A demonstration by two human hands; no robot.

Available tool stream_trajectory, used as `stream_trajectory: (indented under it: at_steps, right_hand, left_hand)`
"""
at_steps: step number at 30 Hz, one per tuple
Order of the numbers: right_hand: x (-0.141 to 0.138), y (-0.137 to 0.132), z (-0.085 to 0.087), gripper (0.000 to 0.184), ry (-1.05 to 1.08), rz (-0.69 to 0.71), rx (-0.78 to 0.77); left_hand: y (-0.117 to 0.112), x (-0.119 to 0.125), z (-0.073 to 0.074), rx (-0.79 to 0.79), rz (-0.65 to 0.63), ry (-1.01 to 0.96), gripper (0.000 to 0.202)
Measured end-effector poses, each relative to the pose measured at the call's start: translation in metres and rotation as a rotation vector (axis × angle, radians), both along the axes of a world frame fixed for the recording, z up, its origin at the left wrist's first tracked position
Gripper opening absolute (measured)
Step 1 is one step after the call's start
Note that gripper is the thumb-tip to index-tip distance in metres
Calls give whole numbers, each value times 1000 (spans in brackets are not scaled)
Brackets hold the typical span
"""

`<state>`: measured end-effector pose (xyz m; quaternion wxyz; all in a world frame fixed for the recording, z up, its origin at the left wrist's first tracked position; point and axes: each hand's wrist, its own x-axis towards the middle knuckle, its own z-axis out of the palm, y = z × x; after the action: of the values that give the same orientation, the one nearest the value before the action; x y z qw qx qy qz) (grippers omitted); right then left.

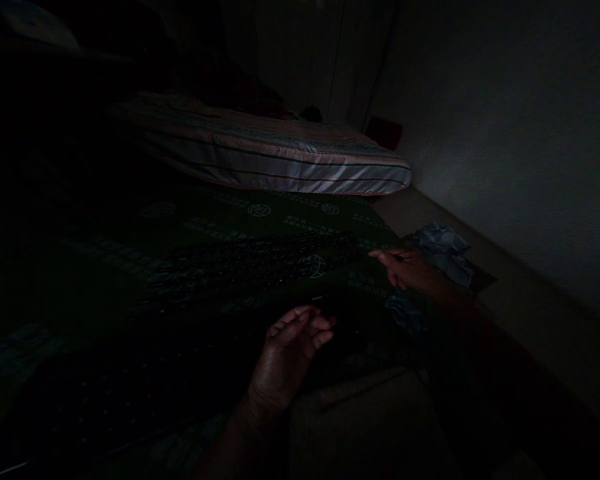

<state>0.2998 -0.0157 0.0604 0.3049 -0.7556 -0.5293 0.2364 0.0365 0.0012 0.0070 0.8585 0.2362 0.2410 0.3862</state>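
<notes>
The room is very dim, so small details are lost. My left hand (293,343) is raised palm-up over dark material, its fingers curled and the thumb against the index finger; anything in that pinch is too small to see. Just beyond the fingertips shows a small pale sliver (317,298). To the right, my right hand (403,267) is closed with its fingertips pointing left, near the end of a row of dark strips (260,263) with small light dots. What it pinches, if anything, cannot be made out. More dark dotted material (110,393) spreads at the lower left.
A green sheet (220,213) printed with pale globes and lettering covers the floor. Behind it lies a mattress (300,167) with a striped cover. Crumpled pale cloth or plastic (443,247) and a bluish crumpled piece (405,313) lie on the right, near the wall (520,120).
</notes>
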Motion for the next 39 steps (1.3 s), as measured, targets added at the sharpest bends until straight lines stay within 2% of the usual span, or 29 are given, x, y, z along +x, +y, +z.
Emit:
stream_trajectory:
  at_steps: [5, 10, 16, 20, 28, 33, 39]
  right_hand:
    - [-44, -38, -3, 43, 94, 111, -55]
    - [-65, -55, -15, 39, 135, 138, -125]
    - [-68, -59, -32, 32, 133, 75, -142]
    - [-68, -61, -37, 31, 127, 90, -183]
    - [-62, -59, -38, 24, 243, 110, -155]
    - [-63, -59, -33, 24, 274, 129, -110]
    - [-68, -63, -33, 29, 279, 135, -132]
  left_hand:
    - [-1, 1, 3, 30, 8, -18, 10]
    - [0, 2, 1, 65, 17, 37, 12]
    - [0, 3, -3, 78, 9, 28, 14]
    - [-1, 4, -3, 97, -1, 18, 13]
    - [-1, 5, -5, 108, -38, 2, 15]
    - [0, 6, -8, 107, -44, 4, 17]
    - [0, 6, -9, 122, -54, -5, 17]
